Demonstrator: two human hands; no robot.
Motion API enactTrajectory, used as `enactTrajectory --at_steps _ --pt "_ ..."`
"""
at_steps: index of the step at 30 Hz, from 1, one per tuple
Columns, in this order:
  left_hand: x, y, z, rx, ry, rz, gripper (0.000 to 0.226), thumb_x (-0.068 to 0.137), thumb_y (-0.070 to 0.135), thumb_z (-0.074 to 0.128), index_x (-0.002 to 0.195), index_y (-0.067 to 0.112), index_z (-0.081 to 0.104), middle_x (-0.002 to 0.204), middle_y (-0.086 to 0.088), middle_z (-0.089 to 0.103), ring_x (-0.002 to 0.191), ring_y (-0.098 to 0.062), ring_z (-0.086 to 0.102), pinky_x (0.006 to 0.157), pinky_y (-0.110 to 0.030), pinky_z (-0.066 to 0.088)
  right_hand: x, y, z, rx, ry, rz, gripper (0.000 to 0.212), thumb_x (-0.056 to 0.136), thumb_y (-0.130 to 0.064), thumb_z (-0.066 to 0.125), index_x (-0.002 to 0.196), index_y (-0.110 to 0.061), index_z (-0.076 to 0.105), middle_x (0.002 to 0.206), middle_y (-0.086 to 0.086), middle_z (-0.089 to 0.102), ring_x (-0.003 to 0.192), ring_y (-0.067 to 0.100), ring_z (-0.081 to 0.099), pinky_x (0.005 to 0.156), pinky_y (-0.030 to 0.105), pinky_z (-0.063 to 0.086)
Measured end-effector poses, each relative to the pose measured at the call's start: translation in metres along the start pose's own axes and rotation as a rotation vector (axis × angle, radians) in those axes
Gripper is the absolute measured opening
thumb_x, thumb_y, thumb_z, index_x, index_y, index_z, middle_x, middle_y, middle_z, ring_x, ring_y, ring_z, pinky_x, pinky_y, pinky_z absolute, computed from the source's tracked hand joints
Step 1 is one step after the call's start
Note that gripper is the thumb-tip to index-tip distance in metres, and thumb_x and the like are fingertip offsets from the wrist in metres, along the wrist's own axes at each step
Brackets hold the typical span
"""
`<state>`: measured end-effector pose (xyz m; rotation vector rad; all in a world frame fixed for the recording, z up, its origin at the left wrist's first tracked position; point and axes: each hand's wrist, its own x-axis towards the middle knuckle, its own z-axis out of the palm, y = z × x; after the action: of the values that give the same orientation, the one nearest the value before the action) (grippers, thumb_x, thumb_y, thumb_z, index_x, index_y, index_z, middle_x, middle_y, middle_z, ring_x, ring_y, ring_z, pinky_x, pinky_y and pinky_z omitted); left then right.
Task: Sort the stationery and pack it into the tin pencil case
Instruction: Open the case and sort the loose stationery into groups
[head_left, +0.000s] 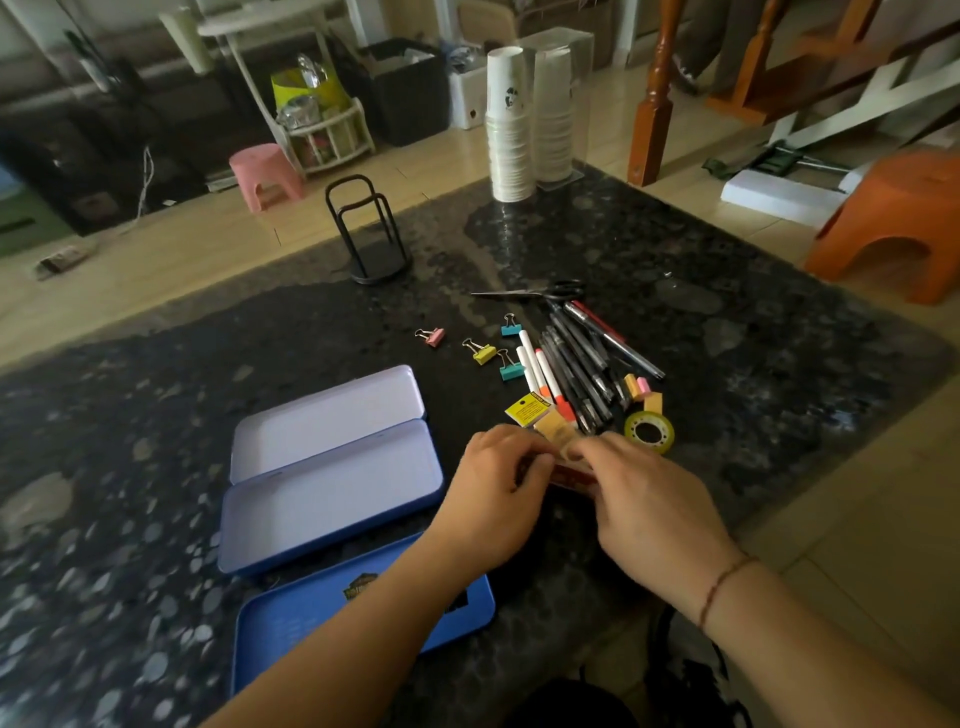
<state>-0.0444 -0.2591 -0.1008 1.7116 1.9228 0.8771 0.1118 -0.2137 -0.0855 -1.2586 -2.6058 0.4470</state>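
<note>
Two hands meet over speckled dark stone counter: left hand and right hand, fingers curled, both pinching small flat reddish pack, mostly hidden. Open blue tin pencil case, smooth pale rounded trays, lies just left. Beyond: bundled pens, glossy tape roll, four pastel binder clips, scissors.

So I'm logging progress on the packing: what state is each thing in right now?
tin pencil case: open, nothing inside
blue lid: off, lying flat near the case
left hand: fingers curled on a small reddish item
right hand: fingers curled on the same item
pens: loose on the table, unpacked
binder clips: scattered, unpacked
tape roll: lying flat
scissors: closed
</note>
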Motion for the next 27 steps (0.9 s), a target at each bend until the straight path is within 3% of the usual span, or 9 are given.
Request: enactTrajectory --at_steps 2,4,8,9,13,16,18,22,27 --pt "0.001 0.004 -0.008 -0.163 0.219 -0.042 0.011 0.094 0.028 0.056 0.092 0.030 0.066 0.094 0.011 0.063 0.090 -0.002 0.058 0.080 -0.022 0.049 0.003 0.002 -0.007 0.019 0.066 -0.018 0.037 0.088 -0.016 0.058 0.123 -0.028 0.053 0.113 -0.011 0.055 0.102 0.011 0.054 0.072 0.018 0.043" --pt "0.002 0.004 -0.015 -0.233 0.297 -0.085 0.009 0.093 0.032 0.056 0.089 0.031 0.065 0.091 0.011 0.063 0.087 -0.003 0.059 0.076 -0.023 0.050 0.005 0.005 -0.009 0.014 0.096 -0.061 0.034 0.087 -0.015 0.059 0.120 -0.026 0.055 0.109 -0.010 0.055 0.099 0.010 0.053 0.070 0.017 0.041" --pt "0.000 -0.010 -0.009 0.495 -0.050 0.150 0.040 0.095 0.053 0.029 0.102 0.029 0.060 0.104 0.010 0.057 0.102 -0.014 0.046 0.089 -0.036 0.038 0.003 0.002 0.002 -0.063 -0.050 -0.075 0.041 0.090 -0.018 0.051 0.129 -0.029 0.044 0.112 -0.010 0.051 0.093 0.010 0.050 0.071 0.023 0.049" --pt "-0.002 -0.012 -0.006 0.584 -0.100 0.194 0.042 0.094 0.053 0.026 0.104 0.029 0.058 0.106 0.008 0.056 0.102 -0.017 0.045 0.088 -0.038 0.037 0.001 0.001 0.005 -0.083 -0.079 -0.067 0.043 0.090 -0.019 0.050 0.131 -0.029 0.041 0.114 -0.009 0.051 0.094 0.010 0.051 0.072 0.024 0.049" --pt "-0.001 -0.019 -0.005 0.605 -0.108 0.337 0.015 0.092 0.030 0.056 0.106 0.024 0.057 0.098 0.002 0.059 0.089 -0.021 0.053 0.077 -0.034 0.037 0.000 -0.003 0.001 -0.108 -0.025 -0.127 0.034 0.093 -0.030 0.047 0.127 -0.032 0.042 0.115 -0.012 0.056 0.094 0.009 0.055 0.076 0.024 0.048" --pt "0.000 -0.019 -0.022 0.535 -0.086 0.275 0.017 0.093 0.024 0.058 0.110 0.021 0.055 0.101 0.000 0.058 0.089 -0.021 0.054 0.069 -0.030 0.041 0.001 0.013 -0.022 -0.176 0.016 -0.106 0.024 0.092 -0.048 0.044 0.115 -0.040 0.047 0.102 -0.017 0.057 0.091 0.004 0.054 0.076 0.023 0.045" --pt "-0.004 -0.019 -0.031 0.495 -0.075 0.236 0.021 0.096 0.024 0.054 0.116 0.020 0.052 0.108 0.000 0.056 0.094 -0.018 0.053 0.068 -0.027 0.043 0.002 0.031 -0.037 -0.209 0.019 -0.046 0.022 0.088 -0.058 0.046 0.100 -0.041 0.053 0.090 -0.020 0.055 0.083 0.001 0.053 0.066 0.021 0.044" --pt "-0.013 -0.009 -0.042 0.400 -0.108 0.266 0.023 0.097 0.024 0.048 0.120 0.020 0.050 0.110 0.001 0.054 0.091 -0.018 0.055 0.066 -0.030 0.047 0.000 0.038 -0.045 0.234 0.024 -0.002 0.023 0.076 -0.053 0.063 0.081 -0.030 0.065 0.074 -0.015 0.060 0.069 0.000 0.060 0.052 0.013 0.042" --pt "-0.022 -0.006 -0.047 0.361 -0.099 0.324 0.035 0.099 0.043 0.041 0.130 0.028 0.044 0.113 0.005 0.061 0.085 -0.016 0.063 0.066 -0.035 0.056 0.001 0.016 -0.037 0.470 0.279 -0.031 0.036 0.076 -0.052 0.063 0.075 -0.016 0.062 0.067 -0.010 0.064 0.060 -0.001 0.065 0.040 0.008 0.043"
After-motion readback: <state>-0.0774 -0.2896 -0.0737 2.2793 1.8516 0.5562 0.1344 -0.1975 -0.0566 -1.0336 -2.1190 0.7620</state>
